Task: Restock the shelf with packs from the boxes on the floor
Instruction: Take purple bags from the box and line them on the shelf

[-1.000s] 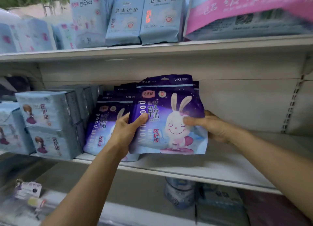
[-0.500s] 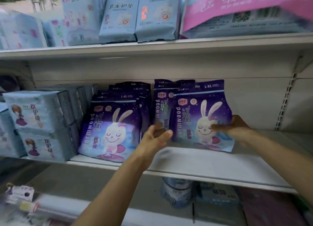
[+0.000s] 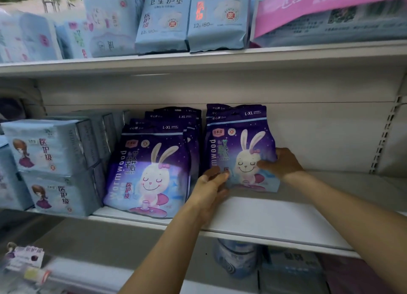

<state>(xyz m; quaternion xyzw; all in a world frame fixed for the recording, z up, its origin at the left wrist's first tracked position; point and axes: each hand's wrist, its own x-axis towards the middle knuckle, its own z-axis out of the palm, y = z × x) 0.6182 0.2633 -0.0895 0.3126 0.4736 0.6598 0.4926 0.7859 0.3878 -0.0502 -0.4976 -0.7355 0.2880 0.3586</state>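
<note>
The purple rabbit pack (image 3: 242, 148) is standing upright on the middle shelf (image 3: 275, 214), fronting a second row just right of the first stack (image 3: 152, 172). The right hand (image 3: 279, 162) is gripping its right edge; the left hand (image 3: 209, 189) is touching its lower left corner, fingers lightly bent. Best squaring it flush with the neighbouring row before letting go.
</note>
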